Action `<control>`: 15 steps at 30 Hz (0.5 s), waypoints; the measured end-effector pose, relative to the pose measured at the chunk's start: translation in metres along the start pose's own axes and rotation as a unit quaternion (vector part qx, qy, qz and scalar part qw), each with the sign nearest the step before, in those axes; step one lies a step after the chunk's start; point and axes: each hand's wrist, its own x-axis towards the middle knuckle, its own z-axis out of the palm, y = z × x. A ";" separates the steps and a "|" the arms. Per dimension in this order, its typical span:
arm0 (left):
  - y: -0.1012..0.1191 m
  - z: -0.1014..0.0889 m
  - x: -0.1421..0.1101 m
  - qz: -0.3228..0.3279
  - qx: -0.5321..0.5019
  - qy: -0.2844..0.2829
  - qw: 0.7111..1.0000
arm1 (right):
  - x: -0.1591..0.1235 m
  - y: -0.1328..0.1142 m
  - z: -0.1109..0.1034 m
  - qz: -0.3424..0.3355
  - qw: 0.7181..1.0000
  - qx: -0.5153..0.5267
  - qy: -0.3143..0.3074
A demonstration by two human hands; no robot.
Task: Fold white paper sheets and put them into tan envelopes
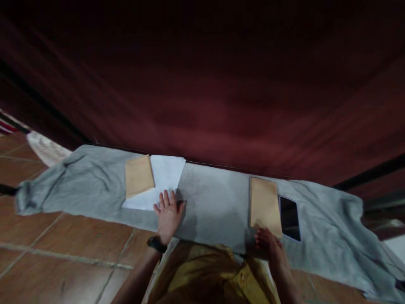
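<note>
My left hand [168, 214] lies with fingers spread, its fingertips on the lower right part of a white sheet of paper [167, 174]. A brown paper piece, like an envelope [139, 176], overlaps the left part of that sheet. On the right, my right hand [268, 242] is at the lower edge of a small stack of brown paper envelopes [265, 204]. Its fingers are loosely bent and somewhat dark, with nothing visible in them. Close to the stack's right side lies a dark-screened phone [290, 218].
A grey cloth [95, 181] covers the narrow surface, with a smooth grey board-like area [218, 202] in the middle. Dark red fabric [202, 105] rises behind it. Brown floor tiles [85, 240] show below, and yellowish clothing [205, 270] is at the front.
</note>
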 end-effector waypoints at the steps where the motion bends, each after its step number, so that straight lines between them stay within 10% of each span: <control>1: -0.006 0.000 0.002 -0.027 0.039 -0.010 0.999 | -0.001 0.002 0.004 0.000 1.000 -0.013 -0.001; 15: 0.007 -0.029 0.014 0.004 0.106 -0.137 0.985 | -0.016 0.018 0.037 -0.215 0.936 -0.261 -0.096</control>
